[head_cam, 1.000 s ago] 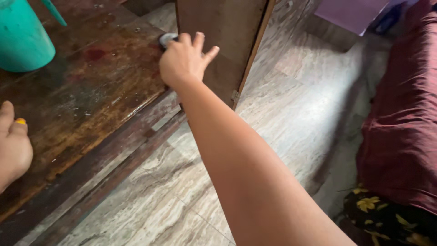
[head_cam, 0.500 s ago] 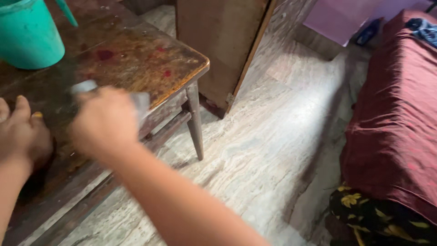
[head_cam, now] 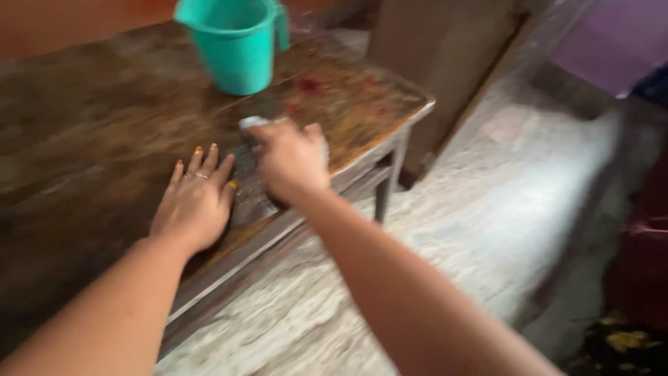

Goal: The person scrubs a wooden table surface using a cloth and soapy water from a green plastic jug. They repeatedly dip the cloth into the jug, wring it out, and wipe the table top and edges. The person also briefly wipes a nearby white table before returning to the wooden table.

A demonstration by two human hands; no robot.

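Note:
My right hand [head_cam: 292,161] is closed around a small grey object [head_cam: 250,124] whose end sticks out above the fingers; the picture is too blurred to tell what it is. The hand hovers over the front edge of a worn, stained wooden table [head_cam: 97,139]. My left hand [head_cam: 196,198] lies flat on the tabletop just left of it, fingers spread, palm down. A dark patch [head_cam: 247,188] lies on the wood between the two hands.
A teal plastic jug [head_cam: 236,45] stands on the table behind my hands. A brown wooden panel [head_cam: 445,63] leans past the table's right end. The floor [head_cam: 473,230] is pale marble. Dark red cloth [head_cam: 643,237] is at the far right.
My right hand took the grey object from the table's far corner and brought it back next to my left hand. The view swung left, showing more tabletop.

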